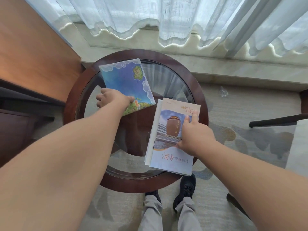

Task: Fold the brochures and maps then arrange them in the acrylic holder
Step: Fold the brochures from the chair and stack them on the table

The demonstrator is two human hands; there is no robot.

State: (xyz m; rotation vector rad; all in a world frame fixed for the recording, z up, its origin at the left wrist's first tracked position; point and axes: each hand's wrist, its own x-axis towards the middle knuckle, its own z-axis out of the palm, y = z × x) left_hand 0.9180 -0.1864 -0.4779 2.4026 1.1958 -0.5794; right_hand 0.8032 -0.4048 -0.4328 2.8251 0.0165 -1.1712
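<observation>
A folded blue cartoon map (128, 80) lies on the far left part of the round glass table (198, 97). My left hand (113, 100) grips the map's near edge, thumb on top. On the right side of the table sits a stack of white brochures (171, 157); the top one shows a brown jar and orange lettering. My right hand (194, 135) rests flat on that stack with fingers spread, pressing it down. No acrylic holder is in view.
The table has a dark wooden rim (70, 104) around the glass. A wooden cabinet (33, 52) stands at left, sheer curtains (166, 17) and a stone sill behind. Dark chair legs (275, 121) are at right. My feet (185, 190) stand on patterned carpet below the table.
</observation>
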